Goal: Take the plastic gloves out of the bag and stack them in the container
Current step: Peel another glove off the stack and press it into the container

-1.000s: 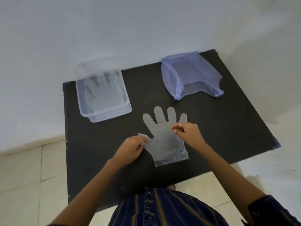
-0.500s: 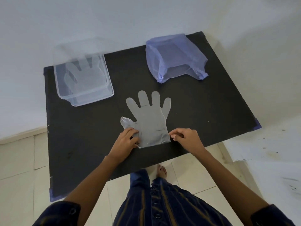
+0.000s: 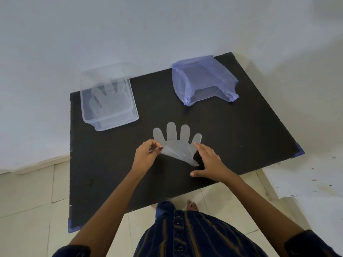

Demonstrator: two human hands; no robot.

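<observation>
A clear plastic container (image 3: 109, 106) stands at the far left of the black table (image 3: 241, 138), well beyond the fingertips of the left hand (image 3: 145, 156), and a flat glove (image 3: 106, 95) lies spread on its floor. The left hand is curled, its thumb and first fingers (image 3: 157, 148) pinched shut on the thumb side of a second, loose glove (image 3: 177, 143). That glove sits between the two hands: its four finger shapes lie flat on the table just past both sets of fingertips, pointing away from the person, while its lower part is lifted and drawn into folds running down toward the right hand (image 3: 209, 164). The right hand is spread wide, thumb stretched out toward the person and fingers reaching along the glove's right edge. The crumpled cuff meets this hand near the palm, but whether the hand grips it or only rests against it cannot be told. Far beyond the right fingertips, at the table's back edge, sits a pale purple see-through bag (image 3: 202, 81), slumped with its opening toward the person.
</observation>
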